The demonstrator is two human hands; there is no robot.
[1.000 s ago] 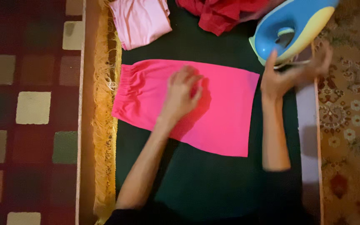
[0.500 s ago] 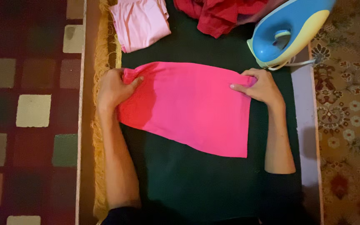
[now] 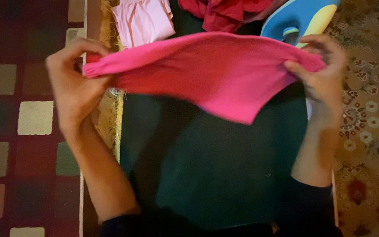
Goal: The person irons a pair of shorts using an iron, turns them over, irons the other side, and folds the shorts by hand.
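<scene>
the left hand (image 3: pixel 73 85) pinches the gathered end of the bright pink cloth (image 3: pixel 207 72) and the right hand (image 3: pixel 323 72) grips its other end, holding it stretched in the air above the dark green mat (image 3: pixel 207 175); beyond lie a pale pink folded garment (image 3: pixel 143 19), a red heap (image 3: pixel 224 11) and a blue and yellow iron (image 3: pixel 301 19)

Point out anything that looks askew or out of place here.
Only the red garment stands out: it lies crumpled at the far edge of the dark cloth, while the pale pink garment beside it is folded flat.
</scene>
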